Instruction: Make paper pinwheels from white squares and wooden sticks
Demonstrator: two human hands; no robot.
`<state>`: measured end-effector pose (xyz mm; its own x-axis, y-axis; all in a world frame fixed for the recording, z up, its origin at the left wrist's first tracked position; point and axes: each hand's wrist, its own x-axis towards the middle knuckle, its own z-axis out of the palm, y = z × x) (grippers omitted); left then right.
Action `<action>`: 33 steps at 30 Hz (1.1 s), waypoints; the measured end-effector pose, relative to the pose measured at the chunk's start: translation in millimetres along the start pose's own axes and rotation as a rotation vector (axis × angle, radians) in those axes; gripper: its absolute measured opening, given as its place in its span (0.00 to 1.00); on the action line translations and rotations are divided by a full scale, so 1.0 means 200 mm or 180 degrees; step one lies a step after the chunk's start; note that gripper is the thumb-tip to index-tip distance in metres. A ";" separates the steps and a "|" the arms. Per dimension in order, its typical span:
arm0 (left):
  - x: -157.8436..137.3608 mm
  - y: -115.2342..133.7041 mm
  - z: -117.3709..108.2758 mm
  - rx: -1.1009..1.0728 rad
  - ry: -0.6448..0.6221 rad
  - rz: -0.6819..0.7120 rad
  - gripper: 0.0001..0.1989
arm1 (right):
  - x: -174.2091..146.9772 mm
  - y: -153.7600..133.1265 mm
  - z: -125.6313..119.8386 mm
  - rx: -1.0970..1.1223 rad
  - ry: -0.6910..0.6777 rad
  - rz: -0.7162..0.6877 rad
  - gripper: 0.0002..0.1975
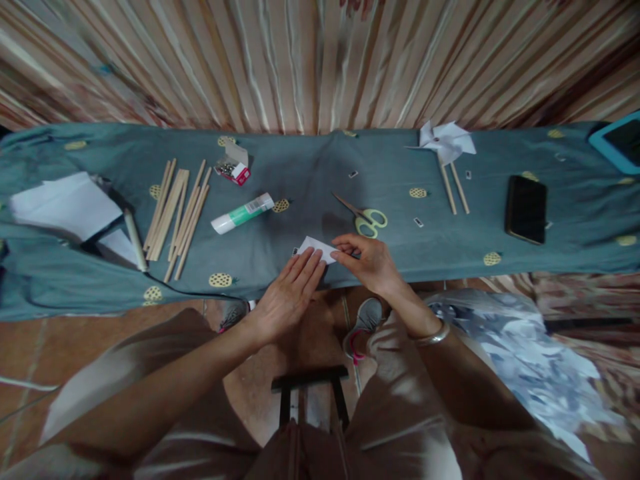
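Observation:
A small piece of folded white paper (pixel 320 246) lies near the front edge of the cloth-covered table. My left hand (pixel 291 292) rests flat on it, fingers stretched out over its lower left part. At the paper's right corner, my right hand (pixel 369 261) pinches it between thumb and forefinger. Just beyond my right hand are scissors (pixel 369 220) with yellow-green handles, blades slightly apart and pointing up and left. A white and green glue stick (pixel 243 213) lies further left.
Several wooden sticks (pixel 173 210) lie at left, beside a pen-like tool (pixel 134 237) with a dark cable and white paper sheets (pixel 67 203). Behind stands an opened small red box (pixel 239 175). To the right are paper pinwheels (pixel 453 141) on sticks, a black phone (pixel 526 209) and a blue-framed tablet (pixel 617 141).

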<state>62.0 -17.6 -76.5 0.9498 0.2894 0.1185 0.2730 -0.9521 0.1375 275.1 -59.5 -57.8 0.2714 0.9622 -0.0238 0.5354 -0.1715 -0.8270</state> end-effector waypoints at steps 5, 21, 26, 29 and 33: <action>0.00 0.00 0.00 -0.0084 -0.0067 -0.0025 0.32 | 0.00 0.01 0.00 -0.0007 0.0023 -0.0001 0.08; 0.00 0.00 0.02 -0.0095 -0.0090 -0.0045 0.33 | -0.06 -0.04 0.06 -0.0912 0.0439 -0.0658 0.13; 0.00 0.00 0.01 -0.0150 -0.0188 -0.0087 0.33 | -0.07 -0.04 0.12 -0.1022 0.0522 -0.0800 0.15; 0.01 0.00 0.00 -0.0150 -0.0201 -0.0076 0.33 | -0.07 -0.02 0.13 -0.1000 0.0537 -0.0811 0.15; 0.01 0.01 -0.01 -0.0117 -0.0206 -0.0081 0.31 | -0.06 -0.01 0.13 -0.0922 0.0559 -0.0756 0.14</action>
<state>63.8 -18.1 -74.5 0.9508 0.3055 0.0506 0.2926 -0.9399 0.1759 249.4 -65.7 -70.7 0.2322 0.9357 0.2657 0.7958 -0.0256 -0.6050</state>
